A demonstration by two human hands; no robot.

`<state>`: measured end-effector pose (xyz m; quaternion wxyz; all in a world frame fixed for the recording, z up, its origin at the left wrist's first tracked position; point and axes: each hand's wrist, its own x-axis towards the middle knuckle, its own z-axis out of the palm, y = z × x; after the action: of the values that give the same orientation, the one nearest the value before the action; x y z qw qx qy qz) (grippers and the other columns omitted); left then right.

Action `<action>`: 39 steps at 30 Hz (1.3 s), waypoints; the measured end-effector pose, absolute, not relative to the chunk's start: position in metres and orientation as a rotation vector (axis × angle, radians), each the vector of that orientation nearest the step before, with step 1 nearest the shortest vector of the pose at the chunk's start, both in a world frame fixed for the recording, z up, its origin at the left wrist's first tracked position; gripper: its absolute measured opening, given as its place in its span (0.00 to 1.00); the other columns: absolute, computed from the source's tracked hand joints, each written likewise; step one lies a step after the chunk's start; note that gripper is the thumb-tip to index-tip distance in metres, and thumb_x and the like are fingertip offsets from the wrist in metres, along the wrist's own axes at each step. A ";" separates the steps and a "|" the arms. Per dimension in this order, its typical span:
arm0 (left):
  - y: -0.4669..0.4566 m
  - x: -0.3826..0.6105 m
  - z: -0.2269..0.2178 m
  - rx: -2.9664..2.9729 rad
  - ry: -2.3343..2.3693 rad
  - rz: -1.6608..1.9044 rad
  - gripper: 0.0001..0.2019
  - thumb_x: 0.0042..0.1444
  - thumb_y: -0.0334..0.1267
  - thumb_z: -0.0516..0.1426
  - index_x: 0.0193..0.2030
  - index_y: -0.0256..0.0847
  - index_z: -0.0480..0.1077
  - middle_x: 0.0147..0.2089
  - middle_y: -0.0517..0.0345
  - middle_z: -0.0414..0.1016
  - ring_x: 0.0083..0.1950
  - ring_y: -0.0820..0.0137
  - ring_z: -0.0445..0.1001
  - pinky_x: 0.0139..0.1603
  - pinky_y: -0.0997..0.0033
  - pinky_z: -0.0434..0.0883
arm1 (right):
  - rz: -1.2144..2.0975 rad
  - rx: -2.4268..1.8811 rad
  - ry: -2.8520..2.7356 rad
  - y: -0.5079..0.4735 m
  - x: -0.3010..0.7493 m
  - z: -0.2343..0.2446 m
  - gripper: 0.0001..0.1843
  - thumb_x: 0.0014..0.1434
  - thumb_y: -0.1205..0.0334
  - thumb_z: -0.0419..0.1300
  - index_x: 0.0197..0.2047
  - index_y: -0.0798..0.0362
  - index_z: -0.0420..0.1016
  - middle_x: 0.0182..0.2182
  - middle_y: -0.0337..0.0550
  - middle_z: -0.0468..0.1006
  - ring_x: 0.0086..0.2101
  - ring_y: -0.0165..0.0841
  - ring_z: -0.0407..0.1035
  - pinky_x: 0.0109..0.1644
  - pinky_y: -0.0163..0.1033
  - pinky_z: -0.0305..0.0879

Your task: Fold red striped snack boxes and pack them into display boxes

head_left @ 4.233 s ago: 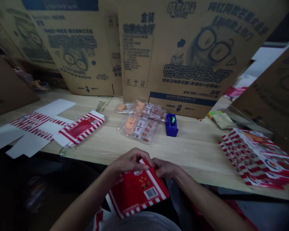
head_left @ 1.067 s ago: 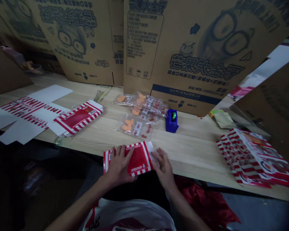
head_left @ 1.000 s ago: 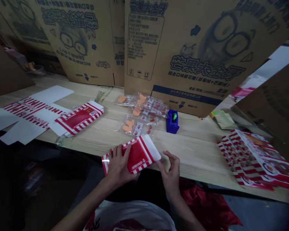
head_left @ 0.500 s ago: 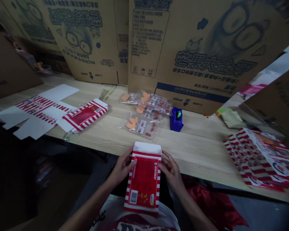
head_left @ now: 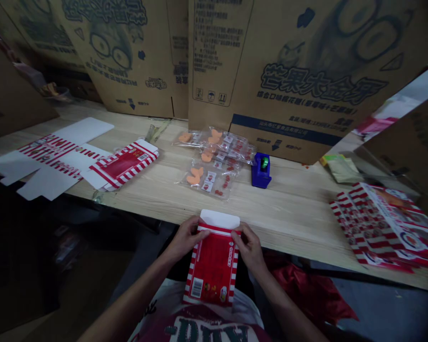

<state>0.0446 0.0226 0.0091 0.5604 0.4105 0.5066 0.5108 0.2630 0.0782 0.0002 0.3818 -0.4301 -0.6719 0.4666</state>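
Observation:
A red and white striped carton [head_left: 216, 263] is held upright against my body, its white top flap [head_left: 220, 218] pointing toward the table. My left hand [head_left: 189, 236] grips its upper left edge, the thumb lying on the red face. On the other side, my right hand [head_left: 248, 241] pinches the upper right edge, thumb also on the front. Just beyond the carton, clear sachets [head_left: 209, 183] with orange pieces and small red items lie in a loose heap on the table. Beside them stands a blue tape dispenser [head_left: 261, 170].
A folded striped carton [head_left: 128, 164] and a flattened carton blank [head_left: 53, 154] lie at the left of the wooden table [head_left: 288, 209]. Several striped cartons [head_left: 388, 228] are stacked at the right. Large cardboard boxes [head_left: 281, 85] line the back. Red sheeting [head_left: 310, 289] hangs below the table.
Both thumbs have moved inward onto the carton's upper face, and the fingers have closed on its top corners. The view has tilted slightly down.

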 end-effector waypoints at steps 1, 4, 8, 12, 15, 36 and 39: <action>0.026 0.046 0.010 1.000 1.243 1.245 0.12 0.51 0.43 0.63 0.29 0.37 0.68 0.32 0.59 0.72 0.35 0.70 0.72 0.37 0.72 0.69 | 1.209 -1.103 -1.655 0.079 0.260 0.003 0.12 0.58 0.56 0.60 0.26 0.51 0.69 0.27 0.37 0.71 0.30 0.31 0.66 0.36 0.35 0.63; 0.030 0.050 0.011 1.011 1.347 1.332 0.10 0.49 0.40 0.62 0.27 0.37 0.67 0.30 0.60 0.69 0.33 0.72 0.69 0.36 0.73 0.67 | 1.345 -1.140 -1.408 0.082 0.252 0.009 0.10 0.53 0.56 0.66 0.30 0.50 0.68 0.25 0.35 0.70 0.27 0.31 0.65 0.33 0.35 0.63; 0.029 0.048 0.008 0.965 1.368 1.356 0.17 0.49 0.38 0.61 0.45 0.41 0.64 0.31 0.65 0.65 0.31 0.75 0.67 0.33 0.76 0.65 | 1.542 -1.129 -1.282 0.082 0.246 0.012 0.15 0.51 0.56 0.67 0.42 0.48 0.72 0.28 0.35 0.73 0.31 0.33 0.69 0.37 0.37 0.66; 0.029 0.036 0.006 1.216 1.353 1.249 0.15 0.52 0.42 0.59 0.46 0.40 0.70 0.33 0.60 0.67 0.35 0.71 0.68 0.36 0.72 0.66 | 1.450 -1.069 -1.509 0.081 0.250 0.016 0.06 0.54 0.57 0.64 0.31 0.50 0.78 0.33 0.40 0.74 0.36 0.35 0.70 0.42 0.39 0.65; 0.027 0.028 0.011 1.365 1.348 1.207 0.11 0.53 0.44 0.60 0.35 0.38 0.76 0.33 0.56 0.68 0.37 0.68 0.69 0.38 0.69 0.66 | 1.391 -1.044 -1.616 0.078 0.254 0.019 0.08 0.56 0.55 0.63 0.33 0.50 0.80 0.43 0.45 0.76 0.45 0.38 0.70 0.49 0.41 0.65; 0.038 0.009 0.039 1.422 1.179 1.040 0.11 0.54 0.43 0.61 0.34 0.37 0.79 0.36 0.51 0.78 0.36 0.68 0.74 0.38 0.71 0.69 | 1.267 -0.978 -1.869 0.098 0.256 0.041 0.06 0.54 0.58 0.65 0.31 0.51 0.79 0.33 0.43 0.81 0.35 0.37 0.74 0.39 0.40 0.70; 0.026 0.025 0.023 1.227 1.157 1.205 0.12 0.52 0.43 0.63 0.40 0.38 0.78 0.43 0.48 0.79 0.45 0.63 0.76 0.47 0.66 0.70 | 1.116 -0.973 -1.843 0.080 0.259 0.027 0.03 0.57 0.61 0.63 0.32 0.49 0.79 0.35 0.44 0.81 0.37 0.38 0.75 0.43 0.42 0.70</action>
<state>0.0255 0.0260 0.0230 0.5093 0.5096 0.4803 0.5003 0.2589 0.0804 0.0274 0.3792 -0.3809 -0.7213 0.4369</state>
